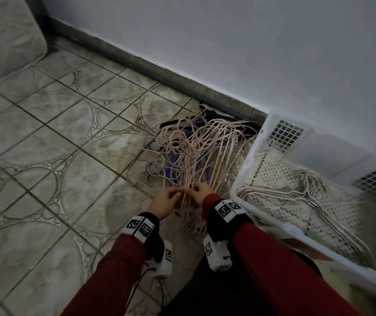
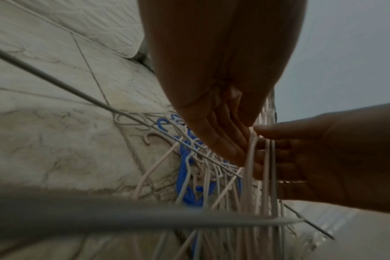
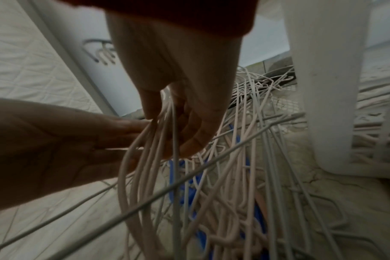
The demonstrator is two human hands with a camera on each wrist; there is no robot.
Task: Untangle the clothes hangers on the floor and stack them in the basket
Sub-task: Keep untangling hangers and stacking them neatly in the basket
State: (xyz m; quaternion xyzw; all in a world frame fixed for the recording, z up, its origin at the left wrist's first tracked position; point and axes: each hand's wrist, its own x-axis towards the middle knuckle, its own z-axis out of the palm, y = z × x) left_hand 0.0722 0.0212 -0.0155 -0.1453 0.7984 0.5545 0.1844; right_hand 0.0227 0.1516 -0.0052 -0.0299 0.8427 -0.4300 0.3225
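Note:
A tangle of pink wire hangers (image 1: pixel 196 151) lies on the tiled floor beside the white basket (image 1: pixel 246 165), mixed with blue hangers (image 1: pixel 157 144) and black hangers (image 1: pixel 212 114) by the wall. My left hand (image 1: pixel 177 193) and right hand (image 1: pixel 197 189) meet at the near end of the pile. Both pinch a bunch of pink wires lifted off the floor. In the left wrist view the left hand's fingers (image 2: pixel 223 140) close on the wires (image 2: pixel 252 158) opposite the right thumb. In the right wrist view the right hand (image 3: pixel 180 123) curls round the same bundle (image 3: pixel 145 158).
Several pink hangers (image 1: pixel 296 192) lie flat in the basket's mesh bottom. A mattress (image 1: pixel 4 37) fills the far left corner. A dark skirting (image 1: pixel 159 71) runs along the wall behind the pile. A thin grey wire hanger (image 3: pixel 211 158) crosses the bundle.

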